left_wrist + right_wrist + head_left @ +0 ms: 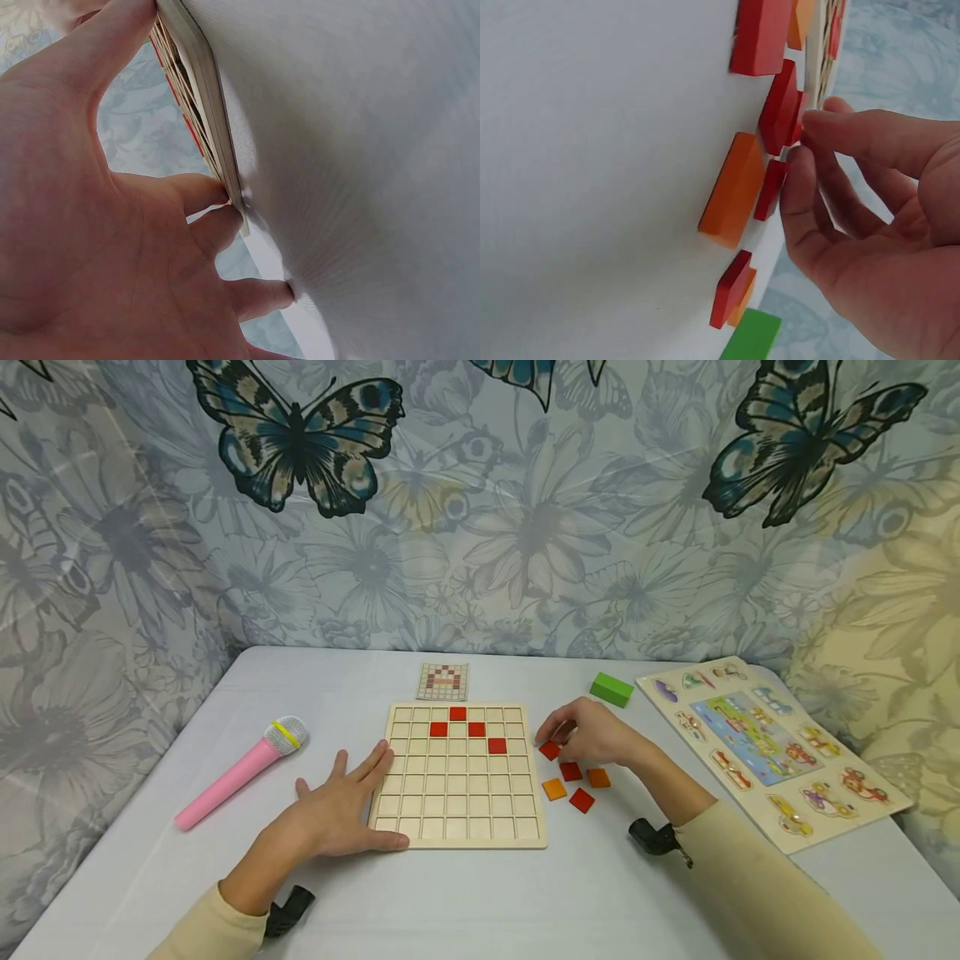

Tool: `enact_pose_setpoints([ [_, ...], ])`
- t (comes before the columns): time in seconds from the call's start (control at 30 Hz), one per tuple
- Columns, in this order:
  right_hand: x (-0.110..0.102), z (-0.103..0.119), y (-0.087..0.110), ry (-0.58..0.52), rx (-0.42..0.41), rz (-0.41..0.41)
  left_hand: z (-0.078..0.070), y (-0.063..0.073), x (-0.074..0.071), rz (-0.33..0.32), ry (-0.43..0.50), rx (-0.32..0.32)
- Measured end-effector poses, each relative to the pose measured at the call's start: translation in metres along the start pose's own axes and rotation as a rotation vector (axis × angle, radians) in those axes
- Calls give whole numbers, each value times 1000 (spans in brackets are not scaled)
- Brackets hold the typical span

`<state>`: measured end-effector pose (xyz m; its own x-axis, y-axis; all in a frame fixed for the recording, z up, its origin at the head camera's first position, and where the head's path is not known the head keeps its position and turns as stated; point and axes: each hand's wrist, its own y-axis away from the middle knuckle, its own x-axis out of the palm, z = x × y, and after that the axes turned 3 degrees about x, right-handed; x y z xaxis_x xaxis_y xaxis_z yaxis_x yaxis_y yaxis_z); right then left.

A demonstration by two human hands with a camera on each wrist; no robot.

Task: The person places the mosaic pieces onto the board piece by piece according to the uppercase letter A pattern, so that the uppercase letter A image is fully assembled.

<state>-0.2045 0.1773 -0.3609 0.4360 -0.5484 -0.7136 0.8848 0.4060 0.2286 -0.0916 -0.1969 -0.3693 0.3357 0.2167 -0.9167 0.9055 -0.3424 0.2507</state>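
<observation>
In the head view, a pale wooden grid board (457, 810) lies mid-table with several red tiles seated in its upper cells. My left hand (341, 810) rests at its left edge, fingers spread; the thumb touches the lower edge. In the left wrist view the fingertips (231, 223) meet the board's side. Right of the board, my right hand (588, 732) pinches a red tile (550, 750) between thumb and finger. More red tiles (582, 800) and orange tiles (555, 789) lie around it. The right wrist view shows another red tile (771, 189) that the hand hides from the head view.
A small pattern card (442, 682) lies behind the board. Farther right are a green block (611, 690) and a picture puzzle board (780, 810). A pink toy microphone (232, 781) lies at the left. Patterned fabric (480, 568) hangs behind the white table.
</observation>
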Motion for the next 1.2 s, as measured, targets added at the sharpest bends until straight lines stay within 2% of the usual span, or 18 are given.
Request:
enact_pose_setpoints([
  [0.17,3,-2,0,33,-33,6,1,0,0,2,9,-1],
  [0.8,2,-4,-2,114,-45,-20,1,-1,1,12,6,-11],
  [1.2,4,-3,-2,112,-8,-81,1,-1,1,12,4,-17],
])
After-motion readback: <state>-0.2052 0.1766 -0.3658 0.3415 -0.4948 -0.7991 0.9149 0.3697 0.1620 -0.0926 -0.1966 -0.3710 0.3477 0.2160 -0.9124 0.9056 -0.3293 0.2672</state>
